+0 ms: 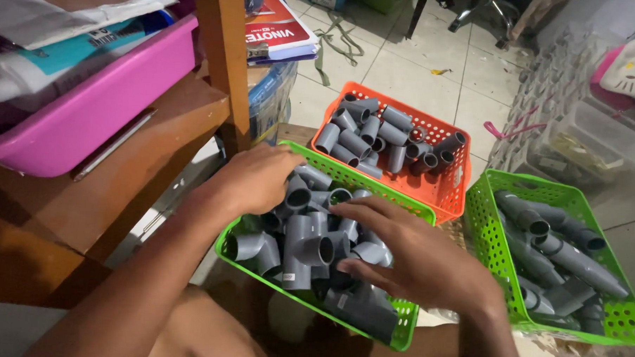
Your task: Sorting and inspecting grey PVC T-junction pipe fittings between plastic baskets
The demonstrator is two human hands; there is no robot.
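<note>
Reaching into the near green basket point(239, 247), both hands were set among a heap of grey pipe fittings point(308, 241). The left hand point(258, 178) was laid palm-down over the far left part of the heap, fingers curled loosely onto an elbow piece; whether anything was actually gripped beneath it could not be told. The right hand point(420, 256) was spread half open across the right side of the heap, fingertips resting on the fittings, with nothing seen to be closed in it.

A grey tee fitting point(302, 252) was seen upright near the middle of the basket, between the two hands. Behind this basket an orange basket point(449, 191) was loaded with short straight grey couplings point(375, 135), and to the right a second green basket point(486, 226) was loaded with longer tapered grey pieces point(561, 254). A pink tub point(101, 115) was seated on a wooden shelf point(156, 159) at the left; tiled floor point(413, 73) lay beyond.

The step in hand was judged to be a search through the mixed fittings. For the next move, one piece would have to be singled out and pinched clear of its interlocked neighbours
</note>
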